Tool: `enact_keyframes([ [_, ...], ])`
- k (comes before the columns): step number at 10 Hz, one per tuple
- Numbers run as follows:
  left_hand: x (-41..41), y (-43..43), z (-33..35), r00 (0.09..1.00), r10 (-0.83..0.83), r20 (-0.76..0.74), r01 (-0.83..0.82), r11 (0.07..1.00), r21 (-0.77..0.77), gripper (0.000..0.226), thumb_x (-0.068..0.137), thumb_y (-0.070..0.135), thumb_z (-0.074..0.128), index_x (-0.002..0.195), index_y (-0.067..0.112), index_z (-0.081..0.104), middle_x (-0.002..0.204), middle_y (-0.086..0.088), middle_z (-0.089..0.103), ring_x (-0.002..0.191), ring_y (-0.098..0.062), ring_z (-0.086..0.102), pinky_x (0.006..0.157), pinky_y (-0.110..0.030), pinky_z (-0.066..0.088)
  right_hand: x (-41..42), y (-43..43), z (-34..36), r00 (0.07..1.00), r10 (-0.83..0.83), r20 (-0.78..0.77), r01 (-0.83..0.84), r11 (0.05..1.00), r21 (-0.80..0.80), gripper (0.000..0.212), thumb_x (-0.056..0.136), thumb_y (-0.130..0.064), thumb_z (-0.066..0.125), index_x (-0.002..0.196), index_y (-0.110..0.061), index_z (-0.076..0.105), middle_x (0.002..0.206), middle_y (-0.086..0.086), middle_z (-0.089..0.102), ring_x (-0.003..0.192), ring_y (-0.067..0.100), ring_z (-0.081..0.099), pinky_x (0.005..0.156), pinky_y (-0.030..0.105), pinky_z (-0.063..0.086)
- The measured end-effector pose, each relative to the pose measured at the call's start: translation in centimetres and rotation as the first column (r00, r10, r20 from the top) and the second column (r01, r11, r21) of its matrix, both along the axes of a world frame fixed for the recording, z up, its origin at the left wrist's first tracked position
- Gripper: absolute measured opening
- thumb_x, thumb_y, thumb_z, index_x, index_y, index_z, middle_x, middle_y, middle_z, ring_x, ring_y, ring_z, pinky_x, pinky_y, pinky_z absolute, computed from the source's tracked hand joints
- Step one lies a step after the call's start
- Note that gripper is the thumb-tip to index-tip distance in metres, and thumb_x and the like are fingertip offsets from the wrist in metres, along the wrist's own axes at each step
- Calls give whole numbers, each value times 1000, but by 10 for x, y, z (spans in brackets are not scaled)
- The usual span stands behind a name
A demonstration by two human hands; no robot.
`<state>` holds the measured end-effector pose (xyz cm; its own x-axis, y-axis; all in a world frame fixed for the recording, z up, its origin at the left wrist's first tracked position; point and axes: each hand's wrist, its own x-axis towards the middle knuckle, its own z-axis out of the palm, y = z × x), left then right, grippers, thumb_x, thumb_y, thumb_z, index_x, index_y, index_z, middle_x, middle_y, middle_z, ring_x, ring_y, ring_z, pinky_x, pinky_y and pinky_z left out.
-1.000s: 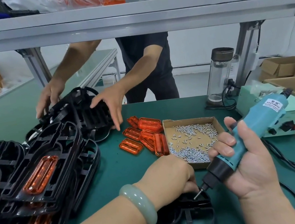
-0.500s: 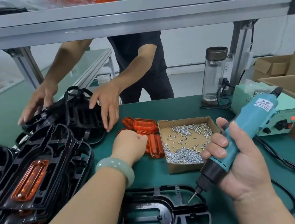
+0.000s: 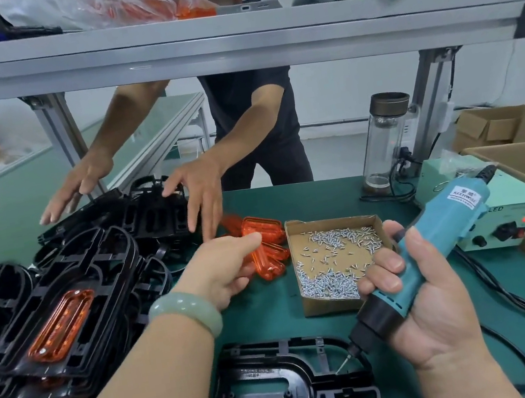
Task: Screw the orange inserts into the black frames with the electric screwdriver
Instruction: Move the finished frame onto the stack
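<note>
At right, near: right hand [image 3: 436, 308] clenched round teal electric screwdriver [image 3: 435, 246], label reading "KEENWISE"; bit tip at the black frame [image 3: 285, 386] lying on the green surface [image 3: 273, 311]. Far right: power box [image 3: 500, 218] marked "LED". Centre: left hand [image 3: 228, 270], grip pinching an orange insert [image 3: 270, 262] beside the screw box [image 3: 327, 306].

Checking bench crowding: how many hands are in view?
4. The left hand pinches an insert; the right hand grips the screwdriver; the other person's two hands hover open over the frames. None seems hidden.
</note>
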<state>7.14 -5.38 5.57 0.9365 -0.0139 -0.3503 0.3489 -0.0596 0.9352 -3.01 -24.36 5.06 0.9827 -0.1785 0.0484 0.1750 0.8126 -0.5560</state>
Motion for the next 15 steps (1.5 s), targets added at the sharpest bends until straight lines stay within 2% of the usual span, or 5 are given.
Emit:
enact_keyframes([
  [2,-50,16,4,987,-70,142,126,891,-435,26,65,32,74,82,14,65,92,-11,73,81,-24,69,61,-34,57,0,1,-1,1000,0,-4,0,1000,2,17,81,-32,55,93,-21,62,56,-7,40,40,5,39,46,21,45],
  [4,-84,16,-2,716,-220,662,-143,882,448,38,64,23,85,87,42,62,91,23,67,86,5,61,79,-7,44,0,1,-1,1000,-11,-4,11,1000,-7,17,82,-32,55,93,-20,61,56,-7,40,39,5,38,46,21,44],
  [6,-101,14,-1,532,-355,769,-324,754,572,50,59,22,87,104,27,66,100,25,55,94,2,49,87,-1,32,1,2,-2,1000,-4,-7,4,1000,-20,18,81,-32,56,94,-21,61,55,-8,40,39,5,39,46,21,45],
  [12,-110,23,-5,740,-331,585,-163,756,634,57,67,54,59,122,54,46,93,28,52,92,2,50,78,-12,38,0,4,-2,1000,-1,-11,1,1000,-21,18,82,-33,56,93,-20,60,55,-8,40,39,4,39,47,20,45],
  [15,-103,31,-3,873,-143,466,-35,935,353,31,65,36,79,90,39,60,71,2,70,58,-9,62,67,-24,48,0,4,-1,1000,9,-7,-9,1000,2,16,82,-32,55,91,-21,60,55,-9,41,39,4,40,47,20,45],
])
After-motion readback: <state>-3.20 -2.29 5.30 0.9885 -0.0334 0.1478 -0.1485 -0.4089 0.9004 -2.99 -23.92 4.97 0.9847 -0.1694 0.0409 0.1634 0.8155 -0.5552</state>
